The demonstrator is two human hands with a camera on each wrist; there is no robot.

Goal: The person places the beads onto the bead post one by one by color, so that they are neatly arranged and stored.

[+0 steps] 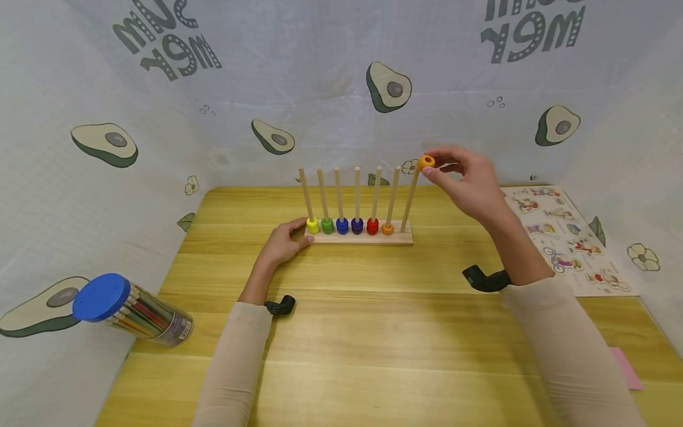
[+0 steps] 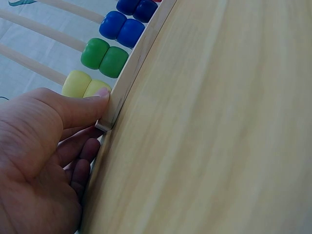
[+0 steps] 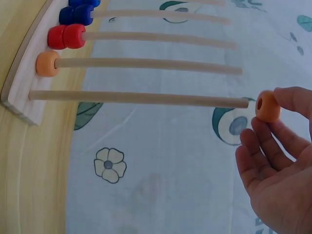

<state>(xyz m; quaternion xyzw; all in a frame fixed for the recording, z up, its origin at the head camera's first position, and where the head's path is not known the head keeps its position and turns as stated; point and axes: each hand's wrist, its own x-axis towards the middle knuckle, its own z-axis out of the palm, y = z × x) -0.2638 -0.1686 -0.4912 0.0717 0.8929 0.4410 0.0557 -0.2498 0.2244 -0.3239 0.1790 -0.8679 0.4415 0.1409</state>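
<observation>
A wooden peg rack (image 1: 341, 239) stands on the table with several upright pegs. Pairs of beads sit low on the left pegs: yellow, green (image 2: 104, 57), blue, dark blue and red (image 3: 66, 36). One orange bead (image 3: 47, 64) is at the foot of the second peg from the right. The rightmost peg (image 3: 141, 99) is bare. My right hand (image 1: 472, 184) pinches another orange bead (image 3: 268, 106) between thumb and finger, beside that peg's tip, its hole facing the peg with a small gap. My left hand (image 1: 281, 242) grips the left end of the rack's base, thumb in front.
A clear tub of colored pencils (image 1: 155, 314) with a blue lid (image 1: 101, 298) stands at the left. A sticker sheet (image 1: 568, 243) lies at the right, behind the right forearm. Something pink (image 1: 625, 367) shows near the right edge. A patterned cloth hangs behind the table.
</observation>
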